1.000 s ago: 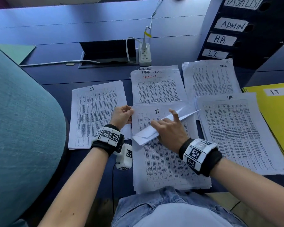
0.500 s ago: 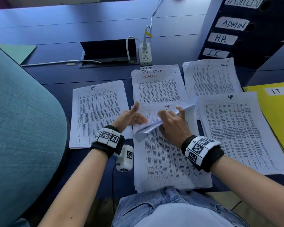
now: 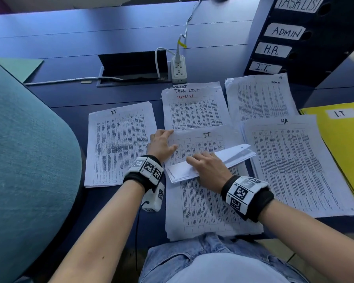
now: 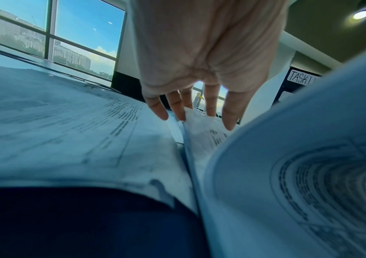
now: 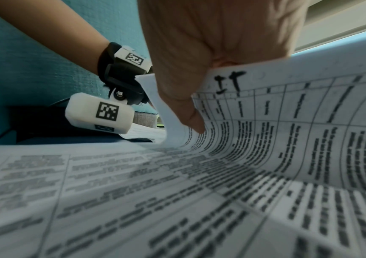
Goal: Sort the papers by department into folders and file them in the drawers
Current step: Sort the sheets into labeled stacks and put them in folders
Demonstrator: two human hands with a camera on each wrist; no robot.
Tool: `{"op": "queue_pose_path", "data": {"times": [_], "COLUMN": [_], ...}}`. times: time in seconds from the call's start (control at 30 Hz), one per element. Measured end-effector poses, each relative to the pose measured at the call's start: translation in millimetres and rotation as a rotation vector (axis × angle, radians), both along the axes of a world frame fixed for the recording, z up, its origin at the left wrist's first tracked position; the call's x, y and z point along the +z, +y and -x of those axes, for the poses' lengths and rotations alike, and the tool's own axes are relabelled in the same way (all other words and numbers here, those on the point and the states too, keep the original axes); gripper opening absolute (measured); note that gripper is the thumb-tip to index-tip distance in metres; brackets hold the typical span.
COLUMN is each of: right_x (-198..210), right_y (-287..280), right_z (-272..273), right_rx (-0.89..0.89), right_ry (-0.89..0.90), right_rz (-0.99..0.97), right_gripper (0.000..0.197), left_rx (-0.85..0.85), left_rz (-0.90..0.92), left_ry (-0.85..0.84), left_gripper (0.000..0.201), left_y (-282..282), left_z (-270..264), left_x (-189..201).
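Across the dark blue desk (image 3: 114, 29) lie sorted stacks marked IT, HR and tasklist, with the unsorted pile (image 3: 208, 209) nearest the person. The right hand (image 3: 207, 170) grips a curled-back sheet (image 3: 231, 155) marked IT, while the left hand (image 3: 161, 145), fingers straight, presses the pile's far-left corner. Best to keep that corner pinned, peel one sheet only, and lay it on the IT stack (image 3: 119, 144) at left

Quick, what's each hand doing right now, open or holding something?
Left hand: open, fingers flat on the middle stack.
Right hand: grips the folded-back top sheet of that stack.
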State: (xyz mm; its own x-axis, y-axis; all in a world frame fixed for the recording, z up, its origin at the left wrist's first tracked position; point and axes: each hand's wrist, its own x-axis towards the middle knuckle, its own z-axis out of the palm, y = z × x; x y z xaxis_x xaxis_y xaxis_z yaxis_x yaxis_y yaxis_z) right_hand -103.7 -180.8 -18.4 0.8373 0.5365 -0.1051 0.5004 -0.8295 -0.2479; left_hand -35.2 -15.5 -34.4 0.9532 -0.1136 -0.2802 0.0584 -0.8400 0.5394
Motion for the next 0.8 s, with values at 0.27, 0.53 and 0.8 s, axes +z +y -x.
{"op": "queue_pose_path", "data": {"times": [0.27, 0.53, 0.8], "right_x": [5, 2, 1], "right_y": [4, 2, 1], "right_z": [-11, -23, -25], "right_rx": [-0.058, -0.222, -0.177], "right_ry": [0.041, 0.052, 0.053], "right_rz": [-0.039, -0.185, -0.012], "right_gripper": [0.043, 0.085, 0.088], "left_rx": [-0.01, 0.005, 0.096], "left_rz": [-0.086, 0.279, 0.448], "left_ry": [-0.214, -0.242, -0.166], "left_gripper": [0.033, 0.017, 0.017], "left_y": [-1, 5, 8], "left_z": [3, 13, 15], "left_x": [9, 17, 11]}}
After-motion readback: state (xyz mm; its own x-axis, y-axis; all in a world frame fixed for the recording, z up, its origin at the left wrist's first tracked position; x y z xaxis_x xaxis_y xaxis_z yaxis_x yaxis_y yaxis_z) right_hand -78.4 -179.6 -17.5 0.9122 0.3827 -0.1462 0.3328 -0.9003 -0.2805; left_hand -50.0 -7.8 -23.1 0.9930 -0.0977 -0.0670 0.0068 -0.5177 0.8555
